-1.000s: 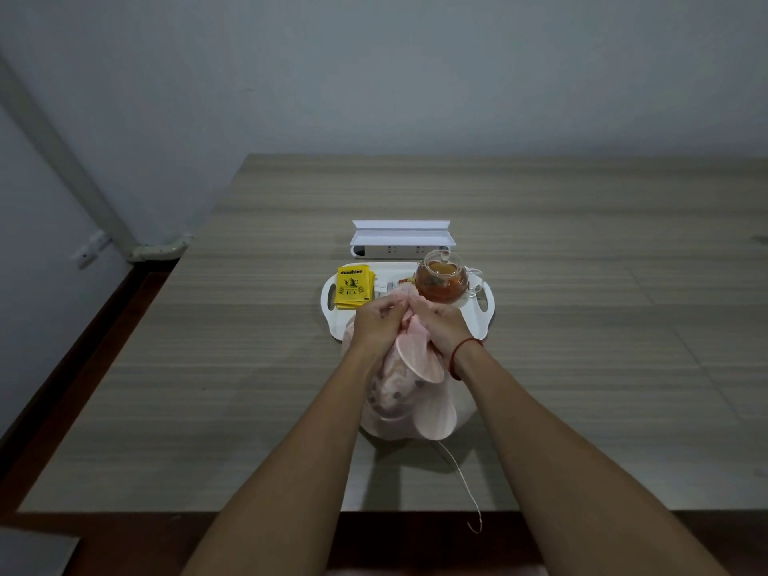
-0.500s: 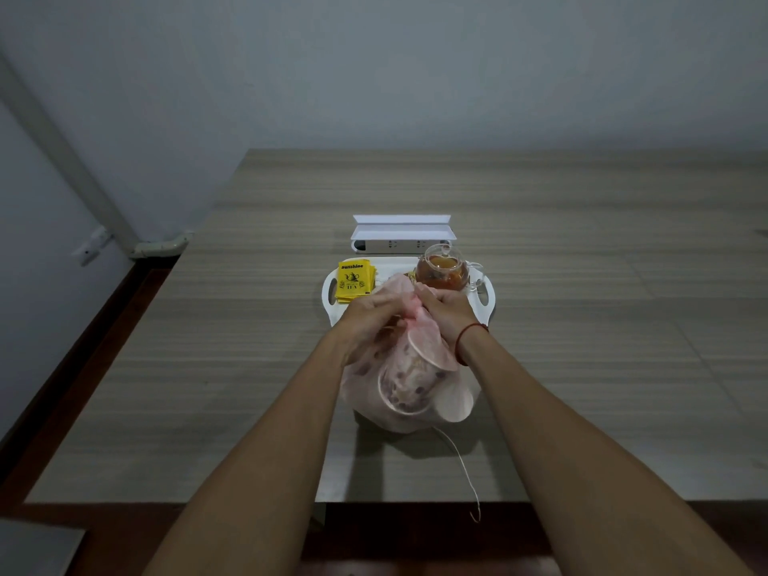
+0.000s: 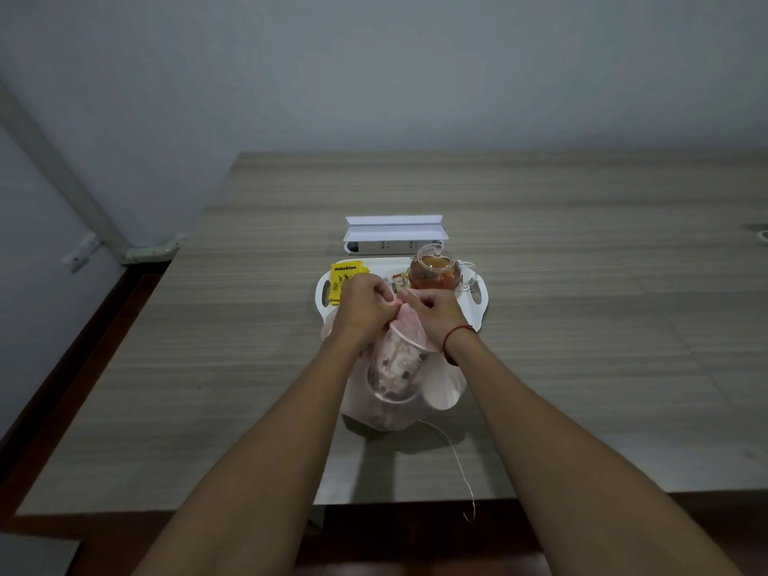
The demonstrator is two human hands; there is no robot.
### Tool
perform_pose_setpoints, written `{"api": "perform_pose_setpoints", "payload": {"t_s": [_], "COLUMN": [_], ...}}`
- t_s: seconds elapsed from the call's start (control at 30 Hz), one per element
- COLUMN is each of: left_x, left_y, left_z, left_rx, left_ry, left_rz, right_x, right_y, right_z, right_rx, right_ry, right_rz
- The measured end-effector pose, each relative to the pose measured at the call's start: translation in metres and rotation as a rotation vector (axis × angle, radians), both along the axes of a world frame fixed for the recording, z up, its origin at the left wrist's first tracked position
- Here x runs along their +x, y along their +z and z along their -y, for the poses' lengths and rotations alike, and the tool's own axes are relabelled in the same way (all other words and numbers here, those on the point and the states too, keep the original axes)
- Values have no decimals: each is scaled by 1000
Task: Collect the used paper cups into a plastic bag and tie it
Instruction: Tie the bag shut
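Head view: plastic bag (image 3: pixel 397 382) upright

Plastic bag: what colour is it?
The bag is translucent pale pink, with patterned cups showing through it; the head view shows it best.

One head-worn view looks forward and down — close over the left hand (image 3: pixel 365 305) and right hand (image 3: pixel 436 313). The table (image 3: pixel 582 347) runs ahead to the wall (image 3: pixel 415 76).

1 white tray (image 3: pixel 386 266) holds a glass teapot (image 3: pixel 435 270), a yellow Sunshine packet (image 3: pixel 345 273) and perhaps small sachets (image 3: pixel 400 280); a white power strip (image 3: pixel 390 245) lies behind.
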State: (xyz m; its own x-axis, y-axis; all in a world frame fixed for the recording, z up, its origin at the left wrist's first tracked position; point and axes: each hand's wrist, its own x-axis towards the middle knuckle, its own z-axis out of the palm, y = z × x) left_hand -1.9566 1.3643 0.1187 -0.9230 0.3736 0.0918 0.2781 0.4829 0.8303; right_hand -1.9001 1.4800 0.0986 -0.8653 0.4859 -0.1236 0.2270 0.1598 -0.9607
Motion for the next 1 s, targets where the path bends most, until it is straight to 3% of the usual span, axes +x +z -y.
{"api": "perform_pose_setpoints", "payload": {"t_s": [0.23,0.43,0.5,0.63,0.7,0.77,1.0], "left_x": [10,4,2,-1,-1,1,-10], "left_y": [-5,-13,-9,-3,-7,-8,-10], "left_z": [-11,-10,-5,15,20,21,20], "left_rx": [-113,-269,-190,261,402,437,220], "left_ry": [47,-26,-45,-88,-75,-21,197], "left_rz": [-148,-83,52,793,940,976,786], "right_x": [2,5,7,10,11,11,12], "right_y": [-4,0,-1,-9,-11,-11,-11], "right_z": [2,6,5,2,4,7,11], "right_rx": [-16,-41,-56,-79,-87,-98,-46], "right_ry": [-55,-64,-87,-162,-182,-179,-171], "right_rz": [-70,-113,-124,-133,-131,-134,-35]}}
